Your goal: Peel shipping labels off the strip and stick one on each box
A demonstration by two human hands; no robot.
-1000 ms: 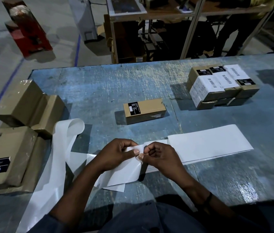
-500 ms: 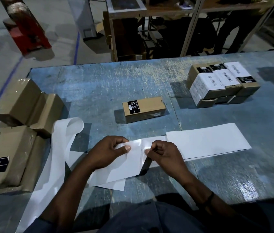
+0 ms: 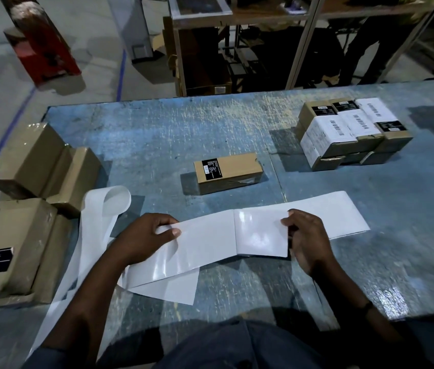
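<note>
Left hand [image 3: 152, 235]: pinching the strip [image 3: 202, 243].
Right hand [image 3: 308, 241]: pinching the label [image 3: 261, 235] edge.
Box [image 3: 228, 173]: on the worktop [image 3: 157, 134], beyond both hands, midway between them, long axis left-right.

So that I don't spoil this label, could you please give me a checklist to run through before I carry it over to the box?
1. Right hand grip: ok, it pinches the free edge of the label.
2. Left hand steadying the strip: ok, thumb and fingers pinch it.
3. Label free of the strip: not ok, it joins the strip along a fold.
4. Target box ready: ok, it lies alone just beyond the strip, with its brown top mostly bare.
5. Label free of creases: cannot tell, glare hides its surface.
</note>
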